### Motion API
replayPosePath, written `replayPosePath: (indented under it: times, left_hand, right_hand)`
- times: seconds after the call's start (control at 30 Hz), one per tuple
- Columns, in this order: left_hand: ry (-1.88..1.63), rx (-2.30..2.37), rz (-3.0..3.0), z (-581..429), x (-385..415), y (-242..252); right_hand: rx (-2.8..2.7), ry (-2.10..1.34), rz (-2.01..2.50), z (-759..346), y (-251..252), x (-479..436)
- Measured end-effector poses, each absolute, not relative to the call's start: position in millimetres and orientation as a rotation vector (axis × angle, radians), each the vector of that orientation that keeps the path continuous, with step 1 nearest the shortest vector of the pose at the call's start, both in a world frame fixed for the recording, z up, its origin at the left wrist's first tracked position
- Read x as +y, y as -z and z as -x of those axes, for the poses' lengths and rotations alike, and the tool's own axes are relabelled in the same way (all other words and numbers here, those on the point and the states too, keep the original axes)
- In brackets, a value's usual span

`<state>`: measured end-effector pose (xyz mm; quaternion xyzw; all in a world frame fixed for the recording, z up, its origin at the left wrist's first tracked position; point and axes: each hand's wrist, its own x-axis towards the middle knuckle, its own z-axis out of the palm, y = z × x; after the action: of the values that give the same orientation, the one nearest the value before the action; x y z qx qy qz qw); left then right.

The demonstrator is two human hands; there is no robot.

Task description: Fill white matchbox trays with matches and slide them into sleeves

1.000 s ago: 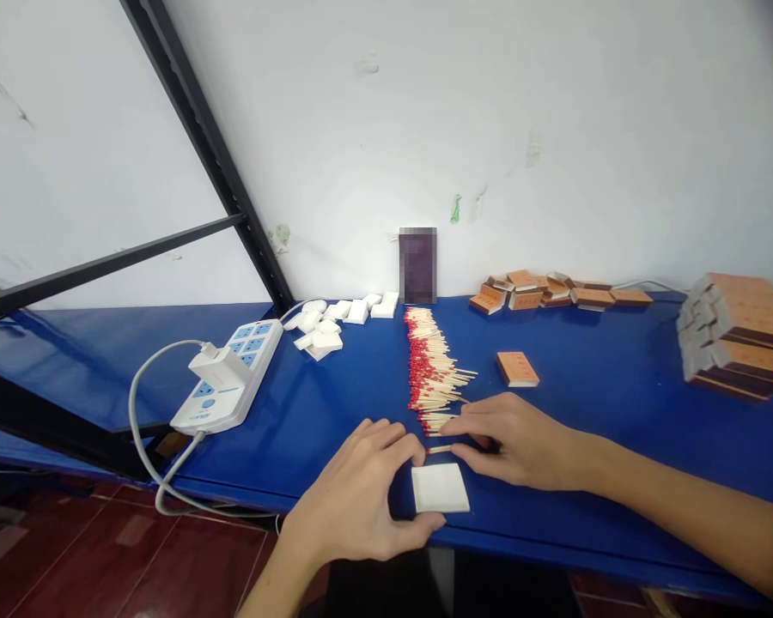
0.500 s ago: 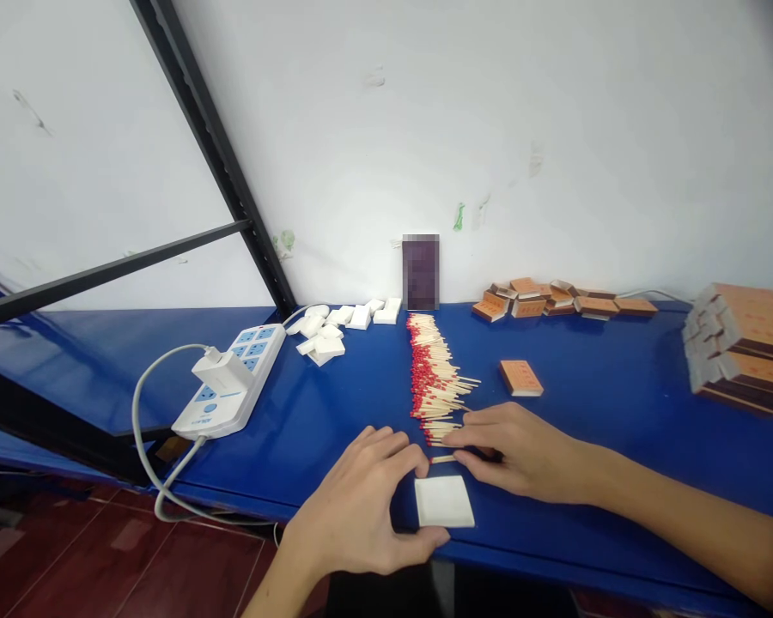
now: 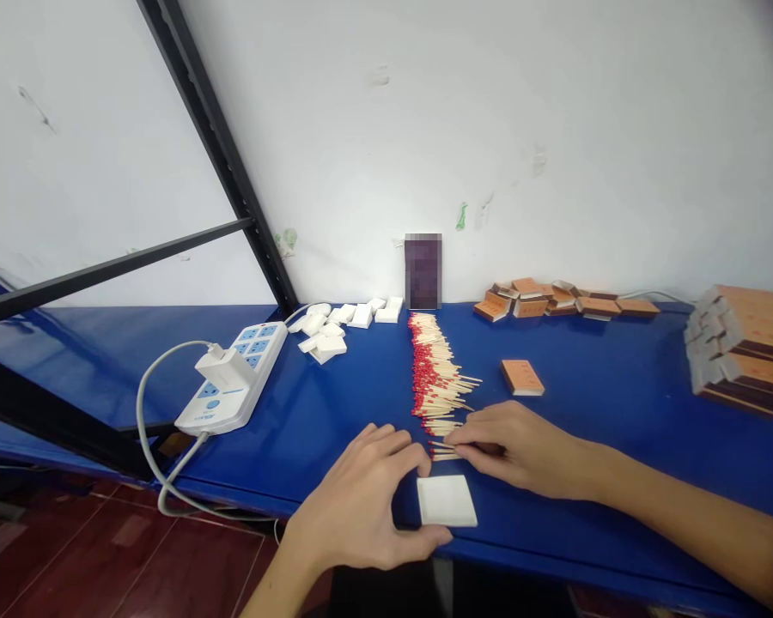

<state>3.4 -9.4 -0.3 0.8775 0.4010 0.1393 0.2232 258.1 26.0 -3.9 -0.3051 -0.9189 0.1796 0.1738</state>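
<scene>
A white inner matchbox tray [image 3: 447, 501] lies near the table's front edge. My left hand [image 3: 367, 498] curves around its left side, thumb at the near edge and index finger at the far left corner, steadying it. Just beyond the tray, my right hand [image 3: 515, 446] pinches a matchstick [image 3: 439, 444] between thumb and index finger, low over the table. Another match lies just below it. A long row of red-tipped matches [image 3: 433, 369] stretches from there back to the wall, heads to the left. The right hand's other fingers are curled and partly hidden.
White trays [image 3: 327, 345] lie in a heap at the back left, beside a power strip [image 3: 232, 403] with a plugged-in charger. One orange matchbox [image 3: 522, 378] sits right of the matches. Orange sleeves [image 3: 532, 306] line the wall; stacked matchboxes [image 3: 757, 326] stand far right.
The single match near the tray has come away from my right thumb, and the fingertips have closed together on a match slightly farther back. My left hand and the tray hold their places.
</scene>
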Motion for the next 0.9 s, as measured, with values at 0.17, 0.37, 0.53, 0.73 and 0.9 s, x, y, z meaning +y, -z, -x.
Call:
replayPosePath:
  times: [0.17, 0.37, 0.53, 0.73, 0.9]
  left_hand:
    - [-0.377, 1.091, -2.418, -3.8, -8.6, 0.1]
    - [-0.367, 1.096, -2.422, -3.8, -8.8, -1.2]
    - [-0.384, 1.088, -2.424, -3.8, -8.2, -0.8]
    - [-0.362, 1.095, -2.426, -3.4, -8.6, -1.0]
    - [-0.365, 1.094, -2.445, -3.1, -8.6, -1.7]
  right_hand:
    - [-2.619, -0.518, 0.899, -256.3, 1.6, 25.4]
    - [-2.607, -0.493, 0.841, -256.6, 1.4, 24.4]
    - [-2.474, -0.492, 0.936, -256.8, 2.5, 24.8]
    - [-2.486, -0.445, 0.925, -257.2, 4.1, 26.5]
    - [-2.502, -0.429, 0.923, -257.4, 4.8, 26.4]
